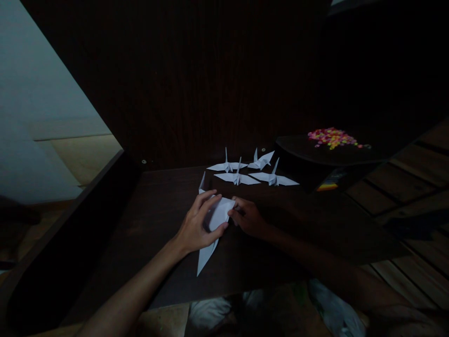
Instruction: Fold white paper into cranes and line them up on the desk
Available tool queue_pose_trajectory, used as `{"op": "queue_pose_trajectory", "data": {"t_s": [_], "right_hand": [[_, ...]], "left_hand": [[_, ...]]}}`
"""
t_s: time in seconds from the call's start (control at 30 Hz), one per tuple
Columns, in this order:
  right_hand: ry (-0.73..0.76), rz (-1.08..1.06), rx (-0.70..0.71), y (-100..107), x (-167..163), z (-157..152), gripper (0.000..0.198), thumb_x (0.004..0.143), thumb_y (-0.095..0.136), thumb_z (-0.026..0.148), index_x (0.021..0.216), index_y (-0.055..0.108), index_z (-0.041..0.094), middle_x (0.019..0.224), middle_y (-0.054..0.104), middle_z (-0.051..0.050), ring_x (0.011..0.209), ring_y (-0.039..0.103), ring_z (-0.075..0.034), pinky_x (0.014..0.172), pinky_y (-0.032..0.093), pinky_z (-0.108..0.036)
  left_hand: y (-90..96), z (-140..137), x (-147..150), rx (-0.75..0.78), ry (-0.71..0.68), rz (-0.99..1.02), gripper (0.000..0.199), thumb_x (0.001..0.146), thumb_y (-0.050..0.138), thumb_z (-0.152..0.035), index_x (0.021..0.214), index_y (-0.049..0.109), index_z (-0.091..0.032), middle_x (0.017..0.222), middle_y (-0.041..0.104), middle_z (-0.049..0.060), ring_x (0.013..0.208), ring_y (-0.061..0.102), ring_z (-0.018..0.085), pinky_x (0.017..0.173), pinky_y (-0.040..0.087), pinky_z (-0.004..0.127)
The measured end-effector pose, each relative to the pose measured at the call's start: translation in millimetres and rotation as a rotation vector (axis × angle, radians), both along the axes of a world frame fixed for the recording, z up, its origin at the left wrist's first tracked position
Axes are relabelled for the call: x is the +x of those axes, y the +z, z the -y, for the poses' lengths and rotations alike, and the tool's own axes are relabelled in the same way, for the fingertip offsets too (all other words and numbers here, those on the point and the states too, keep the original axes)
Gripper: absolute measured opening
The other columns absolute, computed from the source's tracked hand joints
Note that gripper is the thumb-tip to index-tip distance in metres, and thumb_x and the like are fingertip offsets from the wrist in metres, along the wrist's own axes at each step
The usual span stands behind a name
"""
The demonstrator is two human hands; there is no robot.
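A piece of folded white paper is on the dark tabletop between my two hands. My left hand grips it from the left, fingertips along its far edge and thumb at its near edge. My right hand pinches its right corner between thumb and fingers. From beneath my left hand a long pointed white paper flap sticks out towards me, and a thin point rises on the far side. Whether these belong to the same piece is hidden by my hand.
Several folded white paper cranes, including one crane at the right, stand beyond my hands near the upright back panel. A pile of small colourful pieces lies on a rounded shelf. A raised side board borders the left.
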State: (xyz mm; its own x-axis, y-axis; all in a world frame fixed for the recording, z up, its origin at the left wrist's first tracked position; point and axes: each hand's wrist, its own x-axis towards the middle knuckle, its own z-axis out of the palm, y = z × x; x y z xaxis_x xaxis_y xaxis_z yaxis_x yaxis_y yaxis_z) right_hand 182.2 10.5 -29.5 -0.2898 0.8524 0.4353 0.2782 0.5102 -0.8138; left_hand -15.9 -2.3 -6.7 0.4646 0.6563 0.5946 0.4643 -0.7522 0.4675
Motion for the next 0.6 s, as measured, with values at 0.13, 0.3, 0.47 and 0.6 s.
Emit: {"op": "queue_pose_trajectory", "data": {"t_s": [0.13,0.3,0.47,0.6], "right_hand": [[0.020,-0.009,-0.027,-1.4,0.7,-0.9,0.027,0.086,0.053,0.040,0.068,0.045,0.021,0.058,0.046,0.004,0.050,0.047,-0.011,0.050,0.038,-0.023],[0.063,0.001,-0.042,-1.8,-1.3,1.1,0.025,0.086,0.054,0.038,0.069,0.046,0.020,0.062,0.047,0.003,0.054,0.048,-0.011,0.049,0.038,-0.022],[0.101,0.021,-0.042,-0.9,-4.3,5.9,0.021,0.085,0.054,0.033,0.071,0.045,0.020,0.064,0.047,0.002,0.056,0.049,-0.012,0.050,0.039,-0.022],[0.118,0.011,-0.020,0.7,-3.9,7.9,0.020,0.085,0.055,0.032,0.072,0.046,0.020,0.066,0.047,0.002,0.055,0.048,-0.011,0.050,0.039,-0.022]], "left_hand": [[0.2,0.0,-1.3,0.017,0.012,-0.004,0.060,0.080,0.068,-0.030,0.134,0.044,-0.020,0.133,0.044,0.014,0.123,0.047,0.029,0.100,0.046,0.046],[-0.3,-0.6,0.2,-0.001,0.017,0.021,0.055,0.080,0.069,-0.033,0.129,0.047,-0.020,0.128,0.047,0.014,0.118,0.051,0.028,0.091,0.051,0.041],[-1.3,-0.7,2.9,-0.035,-0.017,0.046,0.057,0.078,0.073,-0.036,0.127,0.047,-0.022,0.128,0.048,0.014,0.116,0.053,0.028,0.081,0.055,0.037],[-2.1,-1.7,1.5,-0.057,-0.055,0.064,0.061,0.078,0.074,-0.037,0.130,0.044,-0.023,0.128,0.048,0.014,0.111,0.055,0.028,0.080,0.055,0.038]]}}
